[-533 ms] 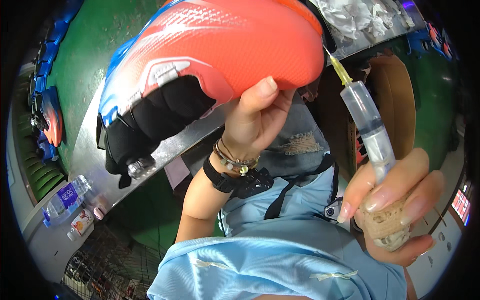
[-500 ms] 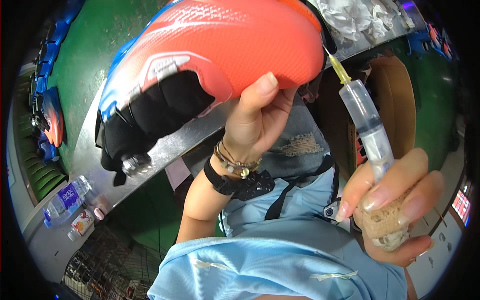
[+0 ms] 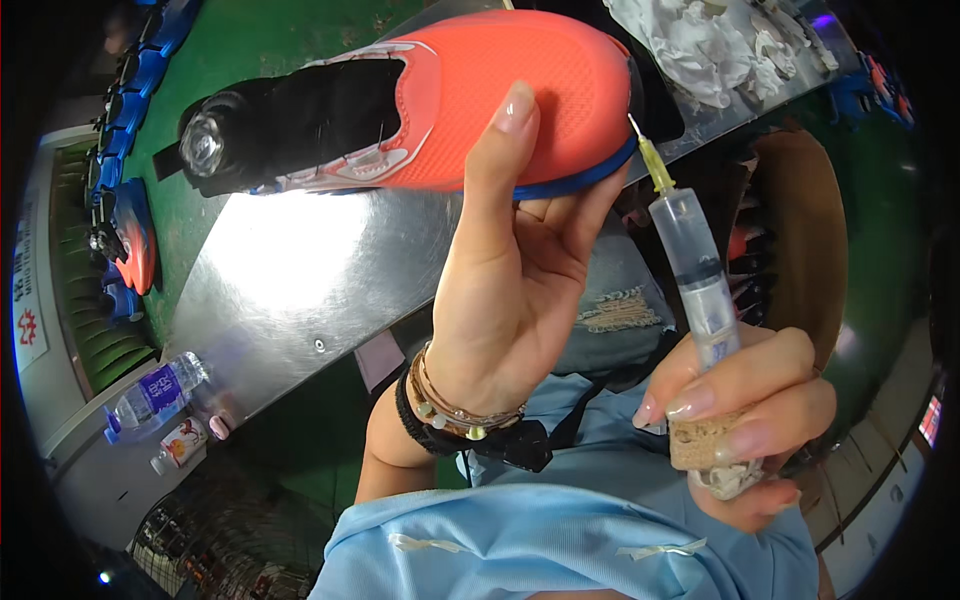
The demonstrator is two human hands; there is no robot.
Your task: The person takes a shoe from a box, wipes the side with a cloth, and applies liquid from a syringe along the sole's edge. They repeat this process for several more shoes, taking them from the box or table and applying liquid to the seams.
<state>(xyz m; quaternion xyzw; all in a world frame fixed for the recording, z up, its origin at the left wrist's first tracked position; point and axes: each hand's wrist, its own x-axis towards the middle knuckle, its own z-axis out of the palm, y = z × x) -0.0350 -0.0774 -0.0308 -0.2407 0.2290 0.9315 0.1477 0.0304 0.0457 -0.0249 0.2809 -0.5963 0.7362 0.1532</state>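
My left hand point(image 3: 520, 240) holds a coral-and-blue sports shoe point(image 3: 470, 100) by its toe end, thumb on top and the other fingers beneath. The shoe's black opening faces up, stuffed with dark filling and a clear crumpled piece at the heel. My right hand point(image 3: 745, 400) is closed around a clear syringe point(image 3: 690, 230) with a yellow needle hub point(image 3: 655, 165). Its needle tip points at the rim of the shoe's toe; whether it touches, I cannot tell. The same hand also grips a tan, cork-like block point(image 3: 705, 440) with whitish stuff at its end.
Below the shoe runs a shiny metal table point(image 3: 270, 300). Crumpled white paper point(image 3: 690, 50) lies at its far right. A cardboard box point(image 3: 800, 230) stands to the right. At left are a water bottle point(image 3: 155, 395), a smaller bottle point(image 3: 180, 445) and a row of shoes point(image 3: 132, 235).
The shoe has rolled and levelled, moving away so its top and opening now show. My right hand has shifted left with the syringe, its needle following the toe's rim.
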